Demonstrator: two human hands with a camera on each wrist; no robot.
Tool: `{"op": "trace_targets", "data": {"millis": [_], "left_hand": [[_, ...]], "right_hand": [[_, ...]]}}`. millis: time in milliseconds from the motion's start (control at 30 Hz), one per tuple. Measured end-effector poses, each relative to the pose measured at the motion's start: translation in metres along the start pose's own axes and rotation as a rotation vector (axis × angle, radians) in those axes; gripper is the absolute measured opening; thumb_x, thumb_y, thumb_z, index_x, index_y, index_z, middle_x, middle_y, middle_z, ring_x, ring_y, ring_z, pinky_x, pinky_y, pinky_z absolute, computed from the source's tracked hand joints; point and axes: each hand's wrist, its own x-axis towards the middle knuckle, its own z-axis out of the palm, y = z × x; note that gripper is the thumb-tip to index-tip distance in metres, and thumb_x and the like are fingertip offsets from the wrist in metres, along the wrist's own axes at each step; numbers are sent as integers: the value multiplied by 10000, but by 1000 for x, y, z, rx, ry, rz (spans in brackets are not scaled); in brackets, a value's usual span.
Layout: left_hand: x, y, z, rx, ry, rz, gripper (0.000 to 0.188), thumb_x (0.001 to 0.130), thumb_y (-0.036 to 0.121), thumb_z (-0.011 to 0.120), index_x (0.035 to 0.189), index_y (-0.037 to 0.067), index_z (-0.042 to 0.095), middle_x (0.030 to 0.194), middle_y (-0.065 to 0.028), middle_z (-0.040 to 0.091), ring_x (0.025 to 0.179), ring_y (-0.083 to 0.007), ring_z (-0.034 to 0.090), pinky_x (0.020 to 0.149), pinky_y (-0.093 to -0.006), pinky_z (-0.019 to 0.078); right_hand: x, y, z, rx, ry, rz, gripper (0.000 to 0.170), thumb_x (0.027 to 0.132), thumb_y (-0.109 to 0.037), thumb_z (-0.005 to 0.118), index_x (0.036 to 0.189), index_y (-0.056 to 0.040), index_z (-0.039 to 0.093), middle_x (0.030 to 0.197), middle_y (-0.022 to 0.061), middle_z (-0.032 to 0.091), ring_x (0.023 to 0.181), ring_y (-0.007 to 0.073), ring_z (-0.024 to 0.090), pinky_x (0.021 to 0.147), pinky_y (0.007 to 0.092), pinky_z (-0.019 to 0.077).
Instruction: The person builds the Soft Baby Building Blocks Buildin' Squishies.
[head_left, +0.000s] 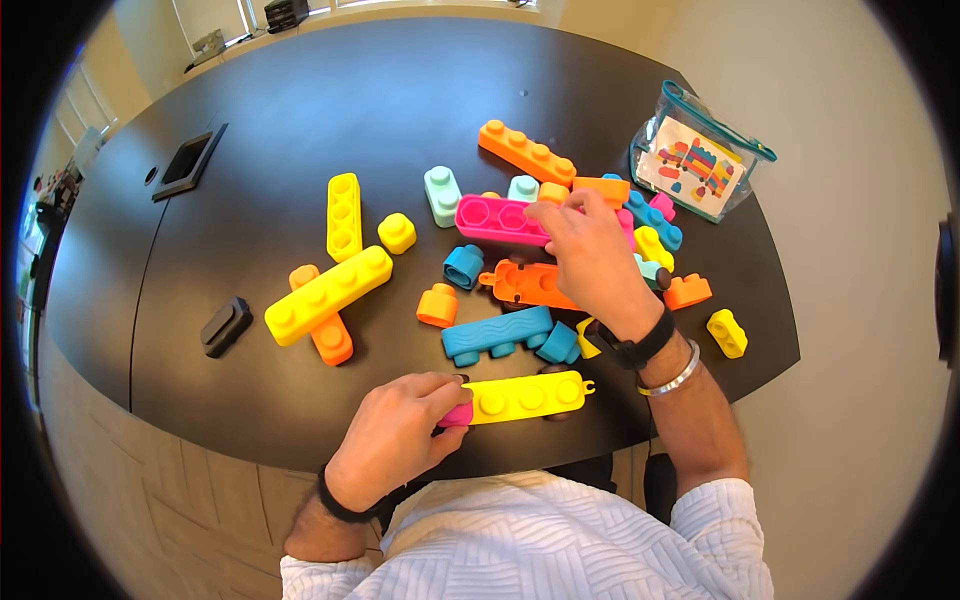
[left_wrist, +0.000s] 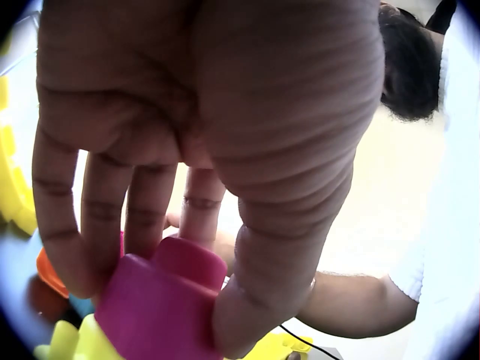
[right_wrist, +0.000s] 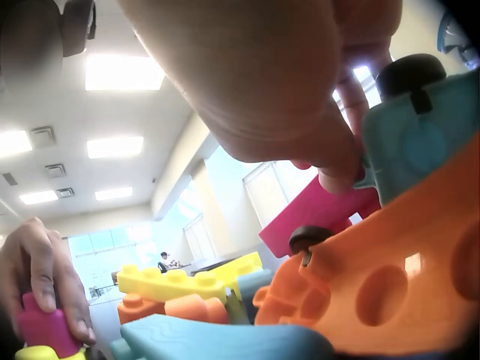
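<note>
My left hand [head_left: 395,425] pinches a magenta block [left_wrist: 161,311] between thumb and fingers. The block sits at the left end of a long yellow wheeled base [head_left: 530,397], which has round studs on top and a hook at its right end. My right hand [head_left: 600,255] reaches over the pile of blocks, its fingers at a long magenta block [head_left: 490,218] lying hollow side up. In the right wrist view the thumb overlaps that block, beside a teal wheeled piece [right_wrist: 424,139]; whether the fingers grip anything, I cannot tell. Below the hand lies an orange wheeled base [head_left: 525,283].
A long blue block [head_left: 497,333] lies between the hands. To the left are a yellow bar [head_left: 330,295] across an orange one, another yellow bar [head_left: 344,215] and a black object [head_left: 226,327]. A clear zip bag [head_left: 695,155] stands at the back right.
</note>
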Motion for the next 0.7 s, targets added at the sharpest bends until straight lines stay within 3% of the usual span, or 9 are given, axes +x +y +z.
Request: {"op": "trace_targets", "data": {"millis": [133,267,433,533,600,633,700], "left_hand": [[2,1,-1,-36,2,-12,376,773,76,934,1114,56,776,1187,-113,821,978,-369,791,838,-432,655],[4,4,-2,-21,7,-17,377,752,51,932,1097,58,778,1154,-107,817,955,-363,794,816,-421,653],[2,4,0,-25,21,-29,321,778,103,904,1062,81,756,1089,-82,775,961,-354,761,806,-458,640],[2,5,1,-18,22,-26,307,780,102,897,1047,81,747,1097,-81,775,974,-353,758,822,-462,640],[3,6,2,-6,25,-19,298,782,99,892,1039,83,741,1104,-80,775,984,-352,755,832,-464,639],[4,6,2,1,25,-9,290,787,96,884,1031,85,729,1112,-80,775,1008,-351,748,840,-465,638],[4,7,4,4,25,-6,283,791,92,877,1024,88,716,1120,-79,774,1032,-350,742,849,-465,637]], "right_hand": [[-3,-8,-22,186,167,74,521,820,93,800,1308,-51,685,1035,146,746,1129,388,630,994,495,543],[-5,-6,-23,326,269,108,403,839,101,785,1208,-51,727,1044,161,743,1189,409,652,1002,488,569],[-6,-8,-28,137,438,68,401,845,125,752,1207,-47,731,1120,192,747,1134,442,698,979,507,602],[-11,-22,-49,233,484,127,341,929,107,698,1234,-46,716,1129,185,733,1100,407,717,950,482,601],[-24,-34,-62,628,380,328,262,1038,48,633,1275,-47,692,1127,170,720,1051,339,717,905,422,584],[-32,-33,-62,664,356,304,192,1120,-25,590,1292,-40,673,1106,117,700,977,227,690,840,358,551],[-49,-36,-68,822,234,407,175,1138,-57,596,1295,-41,672,1109,88,693,949,182,672,819,335,542]]}}
